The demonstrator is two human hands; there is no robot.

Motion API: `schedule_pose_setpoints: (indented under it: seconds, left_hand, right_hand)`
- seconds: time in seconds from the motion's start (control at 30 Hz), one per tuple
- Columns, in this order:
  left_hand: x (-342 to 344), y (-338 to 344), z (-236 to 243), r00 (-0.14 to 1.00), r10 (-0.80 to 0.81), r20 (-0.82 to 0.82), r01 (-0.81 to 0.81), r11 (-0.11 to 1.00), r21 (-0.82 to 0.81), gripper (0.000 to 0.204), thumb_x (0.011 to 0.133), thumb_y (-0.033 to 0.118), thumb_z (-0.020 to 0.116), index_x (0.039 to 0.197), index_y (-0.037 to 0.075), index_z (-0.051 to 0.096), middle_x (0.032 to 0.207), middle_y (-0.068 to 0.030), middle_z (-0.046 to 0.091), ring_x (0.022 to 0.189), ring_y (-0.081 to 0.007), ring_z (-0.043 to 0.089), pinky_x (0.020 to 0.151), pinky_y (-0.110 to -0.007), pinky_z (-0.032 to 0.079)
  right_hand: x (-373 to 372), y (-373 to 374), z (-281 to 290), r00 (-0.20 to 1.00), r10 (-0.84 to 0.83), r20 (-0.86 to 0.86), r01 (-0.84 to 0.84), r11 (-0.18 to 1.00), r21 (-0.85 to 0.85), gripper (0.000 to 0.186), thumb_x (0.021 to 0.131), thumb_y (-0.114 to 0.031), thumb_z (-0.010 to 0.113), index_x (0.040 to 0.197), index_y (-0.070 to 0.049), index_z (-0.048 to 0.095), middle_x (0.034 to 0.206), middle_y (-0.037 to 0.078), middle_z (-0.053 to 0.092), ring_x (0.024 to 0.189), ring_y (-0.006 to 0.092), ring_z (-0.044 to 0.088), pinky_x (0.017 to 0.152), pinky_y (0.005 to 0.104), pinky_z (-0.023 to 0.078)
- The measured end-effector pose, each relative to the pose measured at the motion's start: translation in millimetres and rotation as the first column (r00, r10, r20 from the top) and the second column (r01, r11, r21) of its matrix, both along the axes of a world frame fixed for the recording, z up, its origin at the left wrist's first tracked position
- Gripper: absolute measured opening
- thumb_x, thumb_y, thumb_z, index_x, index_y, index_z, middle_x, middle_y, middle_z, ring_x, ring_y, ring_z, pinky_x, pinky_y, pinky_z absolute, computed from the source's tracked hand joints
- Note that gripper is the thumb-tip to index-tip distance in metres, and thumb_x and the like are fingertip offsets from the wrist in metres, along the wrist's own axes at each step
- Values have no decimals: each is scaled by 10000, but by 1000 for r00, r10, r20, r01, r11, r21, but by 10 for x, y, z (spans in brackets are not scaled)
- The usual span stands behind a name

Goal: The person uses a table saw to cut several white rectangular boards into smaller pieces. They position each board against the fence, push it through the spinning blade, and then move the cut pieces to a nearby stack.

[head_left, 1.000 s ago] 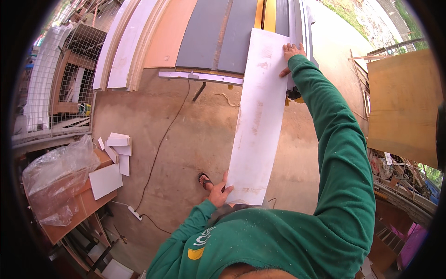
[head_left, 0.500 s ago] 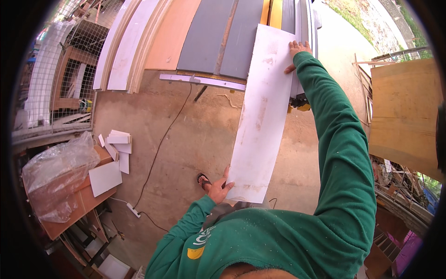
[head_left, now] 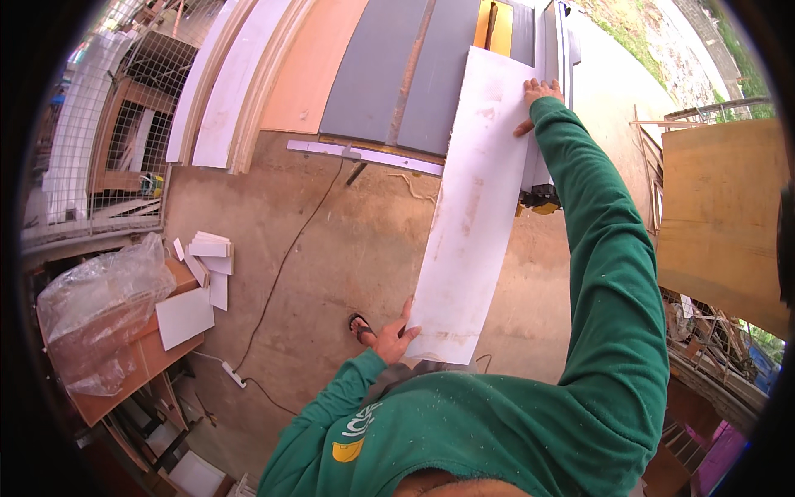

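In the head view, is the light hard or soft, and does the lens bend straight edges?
Head view: soft daylight without hard shadows; the white board looks bright but its stains stay readable. The fisheye curves the table saw and the stacked panels near the rim, and a black border surrounds the picture. Both hands appear sharp.

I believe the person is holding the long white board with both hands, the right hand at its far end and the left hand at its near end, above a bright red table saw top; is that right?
Not quite: the head view shows the table saw top is grey, not red. The rest holds: the right hand grips the far end of the long white board and the left hand holds its near end.
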State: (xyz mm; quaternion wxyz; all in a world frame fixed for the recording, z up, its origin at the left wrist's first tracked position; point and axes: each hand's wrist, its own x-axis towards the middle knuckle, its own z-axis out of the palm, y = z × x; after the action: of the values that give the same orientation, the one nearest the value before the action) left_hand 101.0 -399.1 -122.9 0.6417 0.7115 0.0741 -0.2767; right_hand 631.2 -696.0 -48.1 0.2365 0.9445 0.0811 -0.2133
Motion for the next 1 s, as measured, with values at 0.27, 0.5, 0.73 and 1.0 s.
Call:
schedule_pose_setpoints:
  seconds: [0.27, 0.5, 0.73, 1.0]
  left_hand:
    - [80, -17, -75, 1000, 20, 16, -19, 999, -36, 741, 1009, 236, 613, 1590, 37, 199, 1041, -166, 690, 880, -136, 589, 816, -287, 501]
    - [258, -27, 0, 1000, -17, -19, 17, 1000, -8, 735, 1014, 236, 606, 1596, 58, 193, 1062, -158, 688, 888, -122, 575, 821, -284, 501]
    - [394, -66, 77, 1000, 19, 9, -18, 998, -62, 734, 1014, 208, 607, 1602, 80, 187, 1116, -122, 687, 897, -111, 553, 829, -279, 500]
    - [436, -70, -104, 1000, 7, 18, -7, 1000, -31, 736, 1004, 201, 614, 1601, 83, 199, 1010, -128, 657, 823, -105, 525, 783, -266, 493]
  right_hand:
    - [122, 1, 27, 999, 6, -38, -7, 1000, -25, 1565, 339, -732, 919, 1587, -72, 244, 1633, 123, 316, 1513, 270, 288, 1264, 486, 146]
    - [298, -52, -60, 1000, 19, -25, -20, 999, -27, 1542, 350, -722, 924, 1578, -66, 262, 1629, 128, 325, 1509, 284, 297, 1258, 499, 158]
    - [397, -63, -60, 999, 31, -22, -32, 998, -46, 1534, 361, -736, 915, 1579, -68, 264, 1627, 125, 330, 1512, 277, 293, 1260, 492, 150]
    - [498, -71, 17, 999, 33, -30, -34, 999, -16, 1545, 331, -761, 899, 1571, -62, 296, 1617, 135, 349, 1516, 253, 287, 1261, 470, 156]
